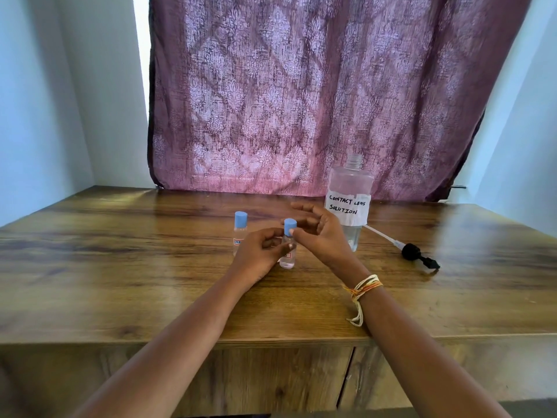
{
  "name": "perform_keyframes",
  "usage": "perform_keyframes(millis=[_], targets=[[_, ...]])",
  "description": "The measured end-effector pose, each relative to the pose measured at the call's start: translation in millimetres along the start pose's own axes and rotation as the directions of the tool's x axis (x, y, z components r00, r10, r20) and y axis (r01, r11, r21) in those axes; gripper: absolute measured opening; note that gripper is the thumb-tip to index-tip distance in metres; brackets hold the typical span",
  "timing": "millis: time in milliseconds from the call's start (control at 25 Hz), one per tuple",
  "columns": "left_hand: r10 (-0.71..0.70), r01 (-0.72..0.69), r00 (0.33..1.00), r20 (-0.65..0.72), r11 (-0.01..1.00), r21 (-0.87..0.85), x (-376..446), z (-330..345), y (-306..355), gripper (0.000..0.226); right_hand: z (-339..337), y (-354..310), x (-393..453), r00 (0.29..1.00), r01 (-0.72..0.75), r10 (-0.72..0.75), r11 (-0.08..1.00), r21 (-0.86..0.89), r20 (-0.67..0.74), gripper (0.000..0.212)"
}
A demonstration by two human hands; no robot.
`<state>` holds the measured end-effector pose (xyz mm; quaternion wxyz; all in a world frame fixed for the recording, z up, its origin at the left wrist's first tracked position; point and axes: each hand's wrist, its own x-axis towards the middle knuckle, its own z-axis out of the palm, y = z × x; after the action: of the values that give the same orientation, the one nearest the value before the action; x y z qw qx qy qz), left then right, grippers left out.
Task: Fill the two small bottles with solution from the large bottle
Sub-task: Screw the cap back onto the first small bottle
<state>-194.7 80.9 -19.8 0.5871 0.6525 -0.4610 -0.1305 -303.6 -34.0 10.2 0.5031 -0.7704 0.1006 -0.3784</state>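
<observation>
Two small clear bottles with blue caps stand on the wooden table. My left hand grips the body of the nearer small bottle. My right hand has thumb and fingers at its blue cap. The other small bottle stands just left, partly behind my left hand. The large clear bottle, labelled "contact lens solution", stands uncapped behind my right hand, with liquid low inside. Its black pump head with white tube lies on the table to its right.
A purple patterned curtain hangs behind the table's far edge. Pale walls close in at left and right. The table's front edge runs across below my forearms, with cabinet doors under it.
</observation>
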Motion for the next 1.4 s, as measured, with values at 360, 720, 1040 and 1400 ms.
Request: perform_keyframes(millis=[360, 720, 1040, 1400], targets=[[0.01, -0.009, 1.0, 0.006, 1.0, -0.02, -2.1, 0.7, 5.3, 0.031, 0.3, 0.2, -0.1, 1.0, -0.008, 0.008, 1.0, 0.03, 0.005, 0.056], [0.022, -0.022, 1.0, 0.01, 1.0, 0.013, -1.2, -0.2, 2.8, 0.028, 4.6, -0.3, -1.0, 0.999, -0.031, 0.031, 0.999, -0.033, -0.015, 0.053], [0.0, 0.0, 1.0, 0.002, 1.0, 0.011, 0.5, 0.4, 1.0, 0.029, 3.5, -0.6, -0.1, 0.999, -0.031, 0.031, 0.999, -0.011, -0.029, 0.044], [-0.027, 0.027, 1.0, 0.004, 0.999, -0.031, -0.7, 0.3, 1.9, 0.022, 2.1, -2.7, -2.0, 0.997, -0.073, 0.071, 0.995, 0.061, 0.029, 0.048]])
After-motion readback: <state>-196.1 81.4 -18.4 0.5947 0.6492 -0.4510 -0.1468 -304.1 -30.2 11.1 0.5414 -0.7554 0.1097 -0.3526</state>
